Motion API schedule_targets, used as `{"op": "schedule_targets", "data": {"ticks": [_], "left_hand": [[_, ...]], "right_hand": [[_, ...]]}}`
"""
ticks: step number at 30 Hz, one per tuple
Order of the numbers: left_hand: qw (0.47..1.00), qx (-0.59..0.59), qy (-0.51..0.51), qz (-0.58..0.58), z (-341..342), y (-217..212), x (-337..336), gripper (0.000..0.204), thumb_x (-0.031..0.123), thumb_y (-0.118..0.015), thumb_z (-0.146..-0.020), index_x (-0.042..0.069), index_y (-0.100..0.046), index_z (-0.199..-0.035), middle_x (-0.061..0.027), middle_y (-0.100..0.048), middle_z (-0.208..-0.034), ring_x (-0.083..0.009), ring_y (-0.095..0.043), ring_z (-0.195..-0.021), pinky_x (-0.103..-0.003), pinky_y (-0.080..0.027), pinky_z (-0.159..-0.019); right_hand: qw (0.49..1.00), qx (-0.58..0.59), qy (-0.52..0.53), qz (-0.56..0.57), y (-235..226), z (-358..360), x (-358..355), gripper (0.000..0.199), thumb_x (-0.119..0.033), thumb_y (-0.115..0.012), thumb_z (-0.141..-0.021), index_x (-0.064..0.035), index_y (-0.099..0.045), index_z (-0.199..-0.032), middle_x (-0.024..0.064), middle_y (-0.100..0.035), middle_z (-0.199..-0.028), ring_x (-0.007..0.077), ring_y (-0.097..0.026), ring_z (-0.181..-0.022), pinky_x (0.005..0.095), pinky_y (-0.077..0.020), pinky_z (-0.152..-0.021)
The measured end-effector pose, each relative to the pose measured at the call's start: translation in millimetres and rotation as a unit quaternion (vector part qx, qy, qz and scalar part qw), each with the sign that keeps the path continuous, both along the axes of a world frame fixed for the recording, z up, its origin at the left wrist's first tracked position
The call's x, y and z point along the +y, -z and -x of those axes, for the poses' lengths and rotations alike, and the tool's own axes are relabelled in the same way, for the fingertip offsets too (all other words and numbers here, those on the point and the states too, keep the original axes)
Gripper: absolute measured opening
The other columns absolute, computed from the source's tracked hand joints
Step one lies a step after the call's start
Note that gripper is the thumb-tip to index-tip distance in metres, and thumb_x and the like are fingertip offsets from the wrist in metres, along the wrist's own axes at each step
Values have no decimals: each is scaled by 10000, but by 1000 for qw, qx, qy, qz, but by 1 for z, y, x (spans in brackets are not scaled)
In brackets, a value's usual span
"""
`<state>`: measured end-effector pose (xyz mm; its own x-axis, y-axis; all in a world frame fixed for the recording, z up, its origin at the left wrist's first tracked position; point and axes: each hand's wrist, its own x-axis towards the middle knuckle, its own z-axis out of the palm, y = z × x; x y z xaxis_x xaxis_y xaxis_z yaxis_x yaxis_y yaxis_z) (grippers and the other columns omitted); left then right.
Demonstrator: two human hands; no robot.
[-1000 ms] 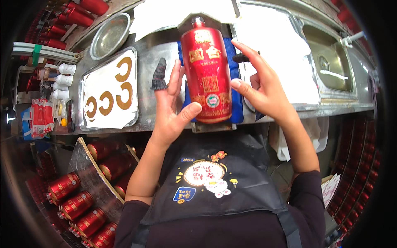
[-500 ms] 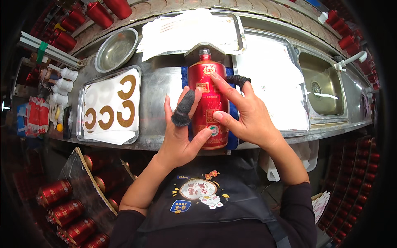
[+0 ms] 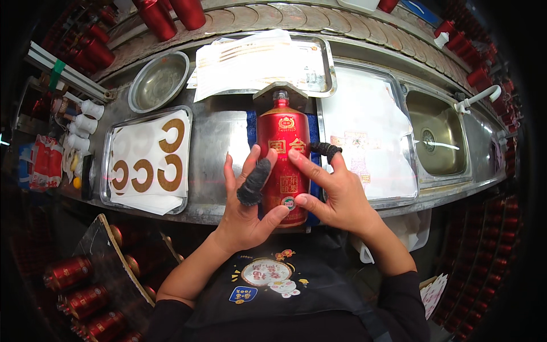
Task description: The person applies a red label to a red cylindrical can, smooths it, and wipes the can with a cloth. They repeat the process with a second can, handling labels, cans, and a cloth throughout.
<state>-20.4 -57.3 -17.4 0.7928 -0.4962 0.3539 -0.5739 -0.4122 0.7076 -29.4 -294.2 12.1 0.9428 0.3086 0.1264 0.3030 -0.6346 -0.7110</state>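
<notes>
A red bottle with gold print lies on its back in front of me, neck away, its clear top against a metal bracket. A blue cloth shows beneath it on both sides. My left hand is spread along the bottle's left side, fingertips and thumb touching its front. From the right, my right hand lays its stretched index finger and thumb on the bottle's face. A black finger cover sits on one finger of each hand. Neither hand wraps around the bottle.
Left, a tray carries gold C-shaped labels on white sheets, near a metal bowl. White label sheets lie in the back tray, others on the right, beside a sink. Red bottles lie below left.
My right index fingertip has slid down the bottle from the upper emblem to the middle print. My left hand stays along the bottle's side. The whole view has tilted slightly.
</notes>
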Motion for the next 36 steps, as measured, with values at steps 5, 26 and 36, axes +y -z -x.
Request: {"op": "schedule_targets", "data": {"ticks": [5, 26, 36], "left_hand": [[1000, -21, 5, 2, 1, 3, -1, 806, 357, -714, -897, 116, -335, -1567, -172, -421, -1598, -386, -250, -1543, -694, 16, -1166], [1000, -14, 22, 5, -10, 4, 5, 834, 308, -696, -930, 77, -248, -1595, -168, -384, -1626, -372, -232, -1556, -632, 57, -1193], [951, 204, 29, 229, -12, 19, 20, 783, 207, -632, -997, 49, -186, -1622, -143, -260, -1682, -285, -219, -1556, -436, -161, -1260]], "right_hand": [[1000, 4, -16, 11, 5, 3, -1, 670, -486, -691, -908, -379, -471, -1531, 270, -535, -1324, 395, -665, -886, 444, -573, -767], [1000, -17, -1, 1, 16, -3, -6, 545, -381, -624, -980, -324, -517, -1512, 202, -569, -909, 326, -543, -805, 393, -507, -768], [995, 23, 22, -91, 23, 4, -10, 620, -397, -595, -994, -300, -418, -1579, 148, -526, -889, 235, -430, -751, 361, -445, -755]]}}
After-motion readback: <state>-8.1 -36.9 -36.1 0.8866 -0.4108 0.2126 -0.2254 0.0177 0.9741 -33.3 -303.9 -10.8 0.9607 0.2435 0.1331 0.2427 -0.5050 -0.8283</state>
